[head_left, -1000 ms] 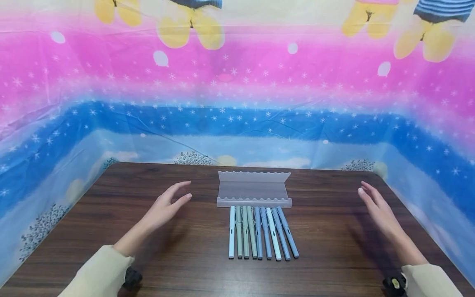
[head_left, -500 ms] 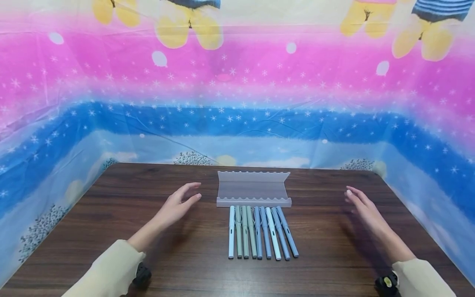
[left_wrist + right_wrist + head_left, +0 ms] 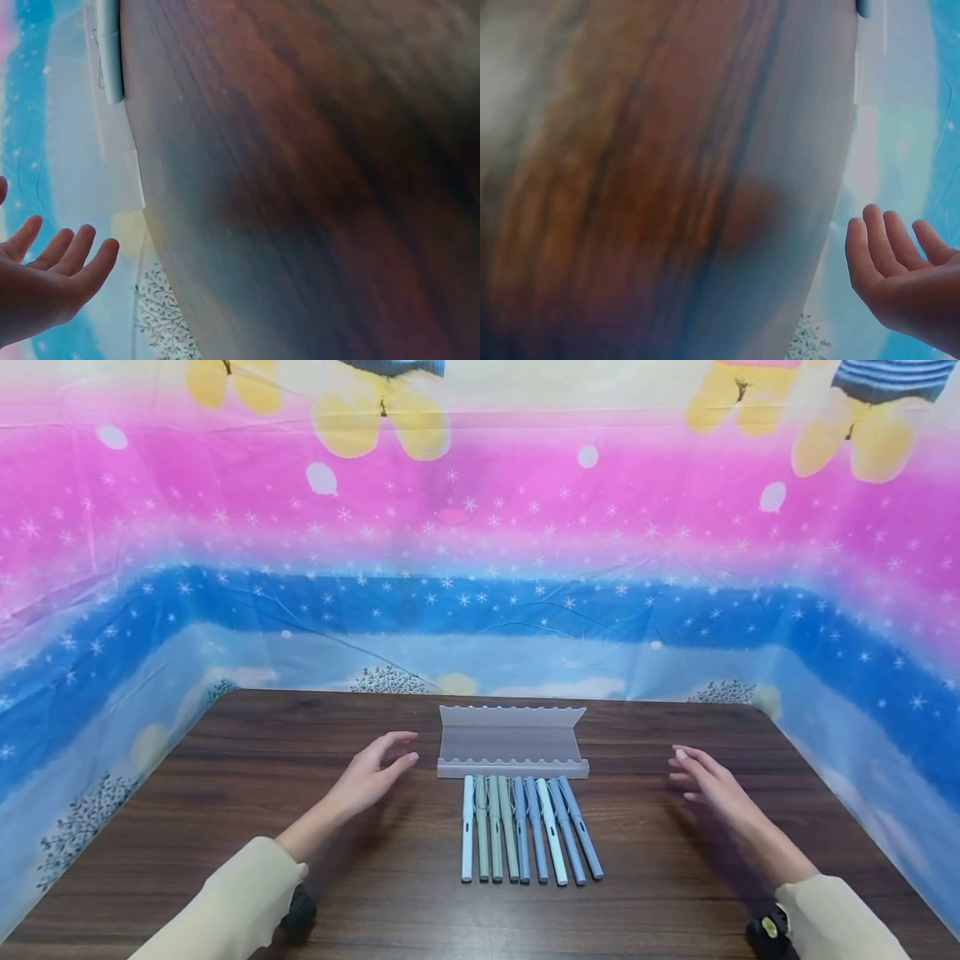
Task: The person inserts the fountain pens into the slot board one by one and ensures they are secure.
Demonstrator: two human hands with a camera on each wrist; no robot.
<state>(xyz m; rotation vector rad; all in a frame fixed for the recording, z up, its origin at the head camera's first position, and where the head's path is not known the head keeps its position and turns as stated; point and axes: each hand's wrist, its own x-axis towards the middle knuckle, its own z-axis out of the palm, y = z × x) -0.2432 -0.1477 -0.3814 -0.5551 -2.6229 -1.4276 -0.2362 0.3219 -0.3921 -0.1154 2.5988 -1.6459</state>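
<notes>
My left hand hovers over the table to the left of a translucent pen rack, its fingers relaxed and nothing in them. On the other side my right hand is also bare, fingers loosely bent, farther from the rack. The rack has scalloped front and back edges. Just in front of it lies a row of several capped pens in pale blue, green and slate blue, the right-hand ones slanted. One pale pen shows at the top of the left wrist view, above the left hand's fingers.
The dark wood-grain table carries the rack and pens near its middle. A printed cloth in pink and blue hangs around its back and sides. Black wrist cameras sit below both cream sleeves.
Both hands have moved inward toward the rack, the left to the right and the right to the left and slightly down. The rack and pens stay where they were.
</notes>
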